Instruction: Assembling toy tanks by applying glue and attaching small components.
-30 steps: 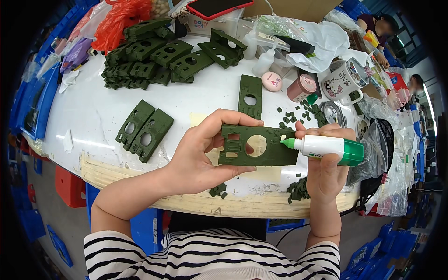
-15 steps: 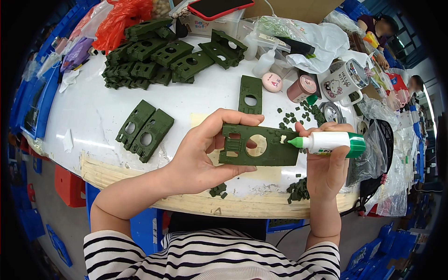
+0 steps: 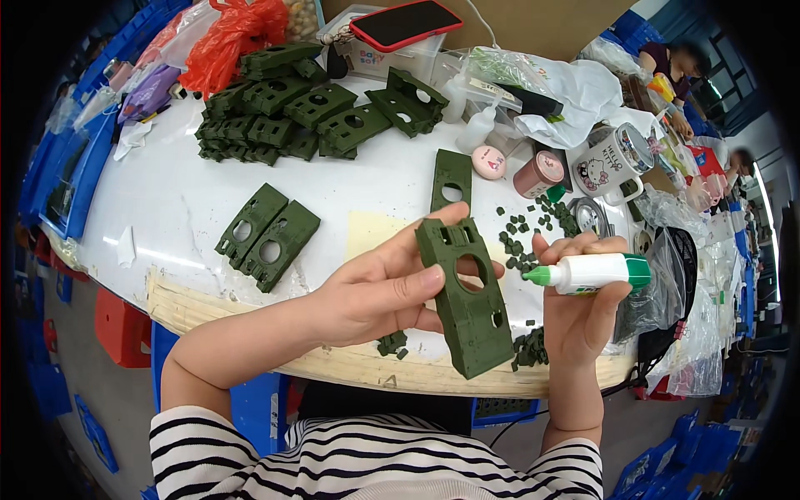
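Left hand (image 3: 385, 293): your thumb and fingers pinch the panel (image 3: 472, 330) near its upper end.
Panel: tilted, between your hands.
Right hand (image 3: 582, 312): your fingers wrap the bottle (image 3: 590, 273), its nozzle (image 3: 540, 275) pointing toward the panel, apart from it.

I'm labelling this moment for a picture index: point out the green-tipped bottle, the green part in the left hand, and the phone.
Green-tipped bottle (image 3: 588, 273): head view, on its white body.
Green part (image 3: 472, 313): head view, on its face below the large round hole.
Phone (image 3: 406, 25): head view, on its dark screen.
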{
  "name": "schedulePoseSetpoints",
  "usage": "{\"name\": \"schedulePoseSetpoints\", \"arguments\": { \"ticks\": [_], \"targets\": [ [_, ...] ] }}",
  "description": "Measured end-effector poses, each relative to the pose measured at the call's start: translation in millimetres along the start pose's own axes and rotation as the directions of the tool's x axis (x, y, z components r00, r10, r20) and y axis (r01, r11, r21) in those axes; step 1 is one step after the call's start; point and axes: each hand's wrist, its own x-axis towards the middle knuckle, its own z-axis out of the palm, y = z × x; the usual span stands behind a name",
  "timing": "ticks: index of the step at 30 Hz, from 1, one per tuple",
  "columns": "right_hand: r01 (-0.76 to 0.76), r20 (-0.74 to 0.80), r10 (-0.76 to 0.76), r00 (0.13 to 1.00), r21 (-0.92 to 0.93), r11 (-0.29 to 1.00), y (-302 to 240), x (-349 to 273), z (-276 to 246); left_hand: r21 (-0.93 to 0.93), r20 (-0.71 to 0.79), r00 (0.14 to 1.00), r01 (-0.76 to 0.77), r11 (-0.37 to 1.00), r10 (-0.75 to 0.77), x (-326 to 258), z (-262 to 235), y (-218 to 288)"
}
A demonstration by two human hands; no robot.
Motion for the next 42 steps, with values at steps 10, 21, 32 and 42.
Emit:
{"name": "schedulePoseSetpoints", "arguments": {
  "ticks": [10, 21, 32, 42],
  "targets": [
    [0.043, 0.121, -0.024, 0.992, -0.158, 0.987, 9.7, -5.3, 6.4, 0.082, 0.037, 0.986, 0.160, 0.984, -0.164, 2.9, -1.7, -9.1],
    [0.071, 0.118, -0.048, 0.992, -0.199, 0.977, 9.7, -6.4, 5.4, 0.217, 0.037, 0.988, 0.140, 0.966, -0.151, 3.1, 0.6, -6.5],
    [0.043, 0.104, -0.016, 0.994, -0.258, 0.965, 8.6, -6.3, 6.1, 0.261, 0.019, 0.989, 0.136, 0.956, -0.145, 2.6, 0.6, -6.5],
    [0.099, 0.124, -0.066, 0.990, -0.283, 0.954, 9.6, -6.1, 6.2, 0.267, 0.024, 0.990, 0.125, 0.955, -0.137, 3.0, 0.2, -6.7]
  ]
}}
